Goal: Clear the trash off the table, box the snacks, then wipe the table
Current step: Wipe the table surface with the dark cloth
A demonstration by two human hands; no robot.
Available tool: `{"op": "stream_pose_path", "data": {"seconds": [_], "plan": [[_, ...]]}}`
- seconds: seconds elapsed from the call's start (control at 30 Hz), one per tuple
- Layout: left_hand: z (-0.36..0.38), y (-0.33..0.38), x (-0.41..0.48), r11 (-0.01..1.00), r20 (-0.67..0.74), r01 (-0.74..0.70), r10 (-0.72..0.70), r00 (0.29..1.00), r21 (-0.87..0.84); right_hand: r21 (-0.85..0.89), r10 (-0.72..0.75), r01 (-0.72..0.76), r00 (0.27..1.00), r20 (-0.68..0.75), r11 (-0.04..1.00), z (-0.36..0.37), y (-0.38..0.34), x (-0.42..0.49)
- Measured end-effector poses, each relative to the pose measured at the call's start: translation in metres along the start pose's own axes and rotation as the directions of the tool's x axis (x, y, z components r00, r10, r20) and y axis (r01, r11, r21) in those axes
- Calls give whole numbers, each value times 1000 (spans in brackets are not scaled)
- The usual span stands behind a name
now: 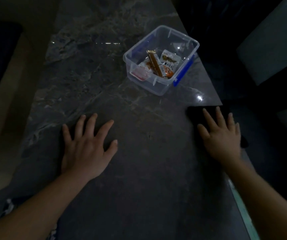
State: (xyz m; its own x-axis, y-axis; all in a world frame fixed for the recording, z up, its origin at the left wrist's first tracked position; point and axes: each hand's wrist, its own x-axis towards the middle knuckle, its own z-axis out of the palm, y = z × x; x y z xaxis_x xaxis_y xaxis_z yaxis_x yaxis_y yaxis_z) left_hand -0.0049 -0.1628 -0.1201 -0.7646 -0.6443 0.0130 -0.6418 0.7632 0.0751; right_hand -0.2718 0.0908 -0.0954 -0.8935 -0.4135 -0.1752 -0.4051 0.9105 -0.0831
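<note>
Dark marble table. Left hand flat, fingers spread, empty. Right hand splayed flat on black cloth at right edge. Clear lidless box beyond, snack packets inside.

Left hand palm down, flat, fingers spread wide, thumb out to the right, nothing in its grip. Left forearm bare, runs in from lower left corner, wrist straight. Right hand palm down too, fingers splayed and pointing away from the body, no curl, grip empty; it lies on something dark, can't tell what. Right forearm bare, comes in from lower right edge, angled up-left. Hands well apart, roughly level with each other.
</note>
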Motion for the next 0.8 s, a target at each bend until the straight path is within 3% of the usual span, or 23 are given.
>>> {"op": "stream_pose_path", "data": {"seconds": [0.07, 0.17, 0.23, 0.27, 0.33, 0.4, 0.47, 0.57, 0.67, 0.73, 0.8], "plan": [[-2, 0, 0, 1000, 1, 7, -7, 1000, -3, -56, -21, 19, 999, -40, 998, 22, -22, -49], [-3, 1, -1, 1000, 5, 6, -5, 1000, -6, -79, -353, 348, 933, -73, 934, 48, -38, -127], [-2, -1, 0, 1000, 2, 0, 0, 1000, -16, -117, -481, 476, 877, -17, 872, 42, -15, -115], [-2, -1, 1, 1000, 1, -1, 1, 1000, -19, -131, -412, 406, 911, -22, 905, 36, 1, -96], [-1, -1, 0, 1000, -4, 6, -6, 1000, -27, -62, -71, 70, 997, -9, 996, 18, 20, -57], [0, 0, 0, 999, -6, 2, -3, 1000, -35, 39, 195, -196, 981, 17, 980, 14, 14, -41], [0, 0, 0, 999, 0, -4, 4, 1000, -46, 49, 224, -224, 974, -7, 973, 24, -14, -62], [-2, 0, 0, 999, 9, -20, 20, 1000, -44, 11, -5, 6, 999, -51, 1000, 50, -69, -143], [-4, 0, -3, 998, 10, -28, 29, 1000, -62, -15, -261, 260, 961, -97, 965, 71, -109, -228], [-6, 0, -2, 998, 23, -36, 37, 999, -60, -46, -396, 393, 915, -80, 918, 75, -99, -249], [-5, 0, -2, 997, 31, -48, 50, 998, -64, -80, -421, 416, 906, -48, 906, 66, -63, -252]]}}
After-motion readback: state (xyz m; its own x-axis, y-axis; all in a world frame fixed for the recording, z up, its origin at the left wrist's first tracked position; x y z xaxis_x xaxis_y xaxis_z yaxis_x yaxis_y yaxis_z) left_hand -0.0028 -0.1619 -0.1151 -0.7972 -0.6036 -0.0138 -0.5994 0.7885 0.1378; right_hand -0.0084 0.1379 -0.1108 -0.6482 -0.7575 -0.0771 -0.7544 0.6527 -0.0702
